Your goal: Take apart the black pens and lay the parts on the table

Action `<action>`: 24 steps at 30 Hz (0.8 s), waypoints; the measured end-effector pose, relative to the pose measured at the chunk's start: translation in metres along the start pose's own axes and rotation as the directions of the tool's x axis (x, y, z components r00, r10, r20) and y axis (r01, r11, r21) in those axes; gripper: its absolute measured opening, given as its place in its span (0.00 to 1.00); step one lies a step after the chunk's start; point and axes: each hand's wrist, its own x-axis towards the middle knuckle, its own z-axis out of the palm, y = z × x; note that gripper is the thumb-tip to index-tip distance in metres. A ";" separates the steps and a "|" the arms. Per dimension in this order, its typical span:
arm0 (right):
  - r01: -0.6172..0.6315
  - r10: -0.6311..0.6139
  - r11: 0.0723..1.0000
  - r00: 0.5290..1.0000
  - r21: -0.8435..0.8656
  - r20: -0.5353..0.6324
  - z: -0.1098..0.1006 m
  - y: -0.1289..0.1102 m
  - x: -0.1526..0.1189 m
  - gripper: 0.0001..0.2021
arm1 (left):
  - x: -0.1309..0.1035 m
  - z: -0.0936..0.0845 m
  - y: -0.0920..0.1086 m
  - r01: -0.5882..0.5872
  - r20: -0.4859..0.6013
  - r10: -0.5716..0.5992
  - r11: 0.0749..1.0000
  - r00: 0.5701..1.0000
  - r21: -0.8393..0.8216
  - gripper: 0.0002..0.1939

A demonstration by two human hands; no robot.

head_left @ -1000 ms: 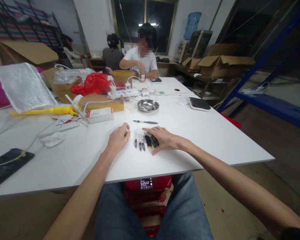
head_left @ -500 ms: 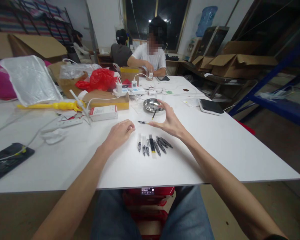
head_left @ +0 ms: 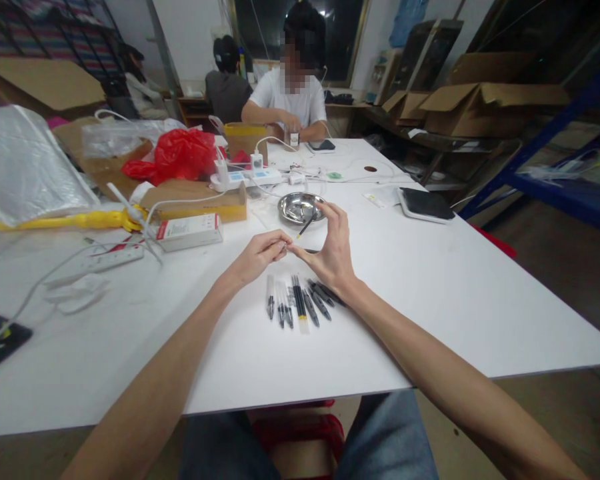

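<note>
My left hand (head_left: 261, 255) is closed in a pinch at the middle of the white table (head_left: 430, 300); what it pinches is too small to name. Touching its fingertips is the thumb of my right hand (head_left: 333, 250), whose fingers curve up and hold a thin black refill (head_left: 307, 225) with a yellow end. Part of a dark pen lies behind the right thumb. Just below the hands are clear pen barrels (head_left: 281, 313) with black tips, black refills (head_left: 299, 300) with yellow ends and several dark grey pen parts (head_left: 319, 300). A round metal dish (head_left: 293, 208) stands beyond.
At the left are a white-and-red box (head_left: 190, 232), cables, a power strip (head_left: 253, 178), a red bag (head_left: 185, 157) and a yellow object (head_left: 80, 220). A black-and-white device (head_left: 425, 204) lies at the right. A person (head_left: 293, 100) sits across the table; others sit behind.
My left hand has moved right and now meets my right thumb. The pen piece that stuck out from my right hand toward the left is now mostly hidden. The camera view has shifted.
</note>
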 end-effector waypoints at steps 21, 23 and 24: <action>0.056 -0.056 0.998 0.997 0.005 0.060 -0.008 -0.005 -0.004 0.26 | -0.007 -0.002 -0.001 0.066 0.149 -0.036 0.978 0.988 -0.198 0.11; 0.070 -0.069 0.997 0.997 -0.018 0.035 -0.009 -0.008 -0.003 0.21 | -0.008 -0.002 -0.001 0.063 0.152 -0.034 0.978 0.988 -0.196 0.12; 0.077 -0.077 0.997 0.997 -0.029 0.016 -0.010 -0.010 -0.002 0.19 | -0.008 -0.002 -0.001 0.060 0.150 -0.031 0.979 0.988 -0.193 0.12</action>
